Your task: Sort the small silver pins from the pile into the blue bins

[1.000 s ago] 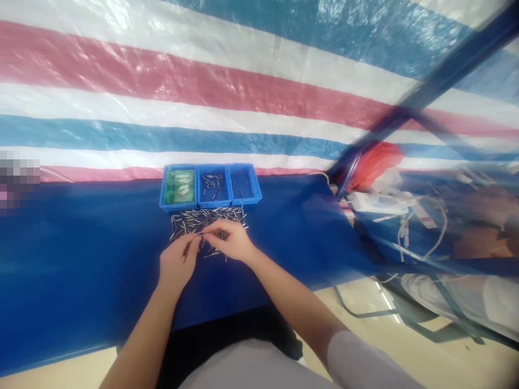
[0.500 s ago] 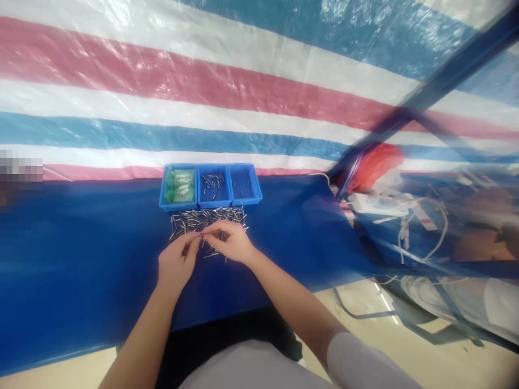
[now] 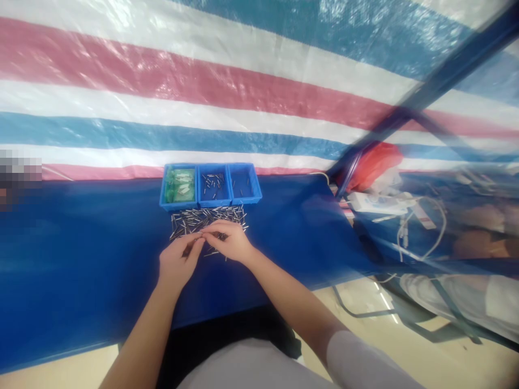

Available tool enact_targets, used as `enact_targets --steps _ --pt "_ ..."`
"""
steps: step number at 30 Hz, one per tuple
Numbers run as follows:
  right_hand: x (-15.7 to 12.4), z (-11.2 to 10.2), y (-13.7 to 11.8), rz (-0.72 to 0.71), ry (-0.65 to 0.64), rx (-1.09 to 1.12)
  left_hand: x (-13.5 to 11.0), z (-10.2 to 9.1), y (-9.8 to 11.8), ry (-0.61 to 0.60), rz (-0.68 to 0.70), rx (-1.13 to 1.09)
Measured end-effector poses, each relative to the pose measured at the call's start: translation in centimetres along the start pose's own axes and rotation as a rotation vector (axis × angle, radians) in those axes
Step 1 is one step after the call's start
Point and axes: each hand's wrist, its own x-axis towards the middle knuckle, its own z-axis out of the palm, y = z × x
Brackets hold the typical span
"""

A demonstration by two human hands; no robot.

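Note:
My left hand [image 3: 180, 259] and my right hand [image 3: 227, 240] meet at the fingertips, both closed in a pinch. Whatever lies between the fingers is too small and covered to make out. Under and beyond them spreads a pile of thin metal pins [image 3: 194, 218] on the blue table, partly hidden by my hands. Just behind the pile stand three joined blue bins. The left bin [image 3: 178, 206] holds a green packet [image 3: 180, 183] with pale pieces. Several pins lie in the middle bin [image 3: 214, 204], and a few in the right bin [image 3: 246, 200].
A blue table [image 3: 81, 243] runs left and right. Behind it hangs a striped plastic sheet [image 3: 203, 70]. At the right are a dark metal post [image 3: 389, 124], a red bag [image 3: 375, 165], a white box [image 3: 379, 202] and cables. A blurred person sits at the far right.
My fingertips have closed in tighter on each other, and the small dark thing that showed between them is now covered. The bins and the pile stay put.

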Motion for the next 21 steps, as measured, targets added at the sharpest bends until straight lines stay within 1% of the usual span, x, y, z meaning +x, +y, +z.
enact_targets --steps 3,9,12,17,21 --pt "0.0 0.16 0.1 0.001 0.025 0.014 -0.05 0.14 0.17 0.008 0.011 0.024" --pt "-0.18 0.34 0.03 -0.048 0.002 0.0 -0.1 0.47 -0.35 0.021 0.022 0.026" --pt "-0.13 0.34 -0.11 -0.009 -0.002 0.017 -0.09 0.46 -0.41 0.021 0.025 0.021" --pt "0.04 0.16 -0.18 0.117 0.08 0.131 0.0 0.32 -0.22 0.004 -0.004 0.022" --pt "0.12 -0.09 -0.35 0.091 0.028 0.158 0.02 0.23 -0.3 -0.01 -0.035 0.029"
